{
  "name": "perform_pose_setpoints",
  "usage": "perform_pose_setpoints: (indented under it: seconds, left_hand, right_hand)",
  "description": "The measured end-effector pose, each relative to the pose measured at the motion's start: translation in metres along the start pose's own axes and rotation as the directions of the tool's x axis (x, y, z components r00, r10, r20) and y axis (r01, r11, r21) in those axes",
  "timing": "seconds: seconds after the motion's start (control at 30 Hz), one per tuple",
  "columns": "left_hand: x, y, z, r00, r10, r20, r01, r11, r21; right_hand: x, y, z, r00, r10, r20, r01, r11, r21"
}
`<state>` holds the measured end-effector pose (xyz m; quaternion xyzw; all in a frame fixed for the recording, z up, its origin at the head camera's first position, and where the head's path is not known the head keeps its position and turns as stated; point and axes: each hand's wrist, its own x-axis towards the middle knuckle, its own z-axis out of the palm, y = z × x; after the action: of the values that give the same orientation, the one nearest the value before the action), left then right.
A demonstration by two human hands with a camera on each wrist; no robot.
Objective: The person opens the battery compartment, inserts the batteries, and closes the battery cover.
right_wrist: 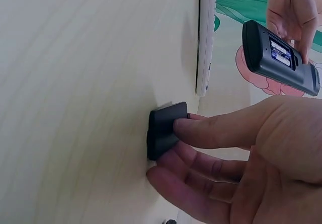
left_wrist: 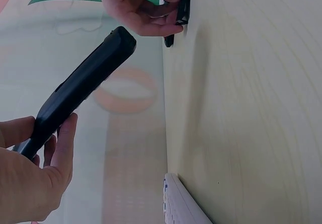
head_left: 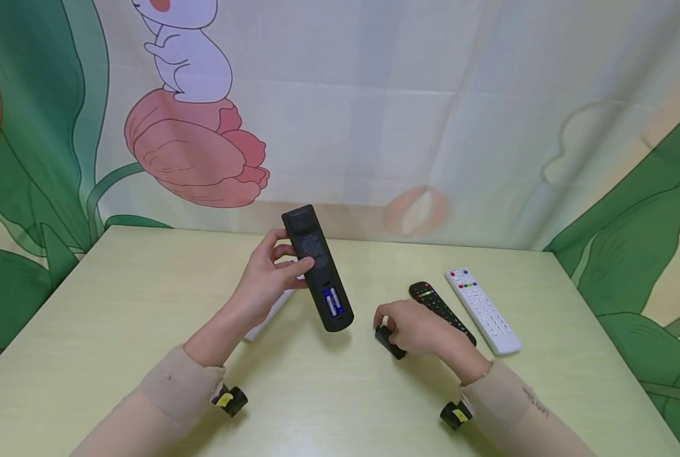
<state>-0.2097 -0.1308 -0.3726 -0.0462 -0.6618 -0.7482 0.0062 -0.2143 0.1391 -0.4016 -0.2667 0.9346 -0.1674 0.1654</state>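
My left hand grips a black remote control above the table, its back facing me. In its uncovered battery compartment lie two blue-and-silver batteries. Thumb and fingers press the remote from either side, as the left wrist view also shows. To the right, my right hand pinches a small black battery cover between thumb and fingers, low over the table. The cover stands tilted, its lower edge right at the tabletop in the right wrist view.
A black remote and a white remote lie side by side beyond my right hand. Another white remote lies partly hidden behind my left hand. A printed curtain hangs along the back edge of the pale wooden table.
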Motion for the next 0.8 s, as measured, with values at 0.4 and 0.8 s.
perform_pose_setpoints:
  seconds: [0.4,0.8]
  left_hand:
    - [0.0001,0.0014,0.0004,1.0,-0.003,0.003,0.003,1.0,0.024]
    - [-0.001,0.0013,-0.0006,1.0,-0.009,0.004,0.009,1.0,0.025]
  right_hand:
    - [-0.003,0.0026,-0.003,0.999,-0.05,-0.015,0.05,0.998,0.03]
    - [-0.0013,0.0021,-0.006,0.998,-0.068,-0.016,0.07,0.986,0.151]
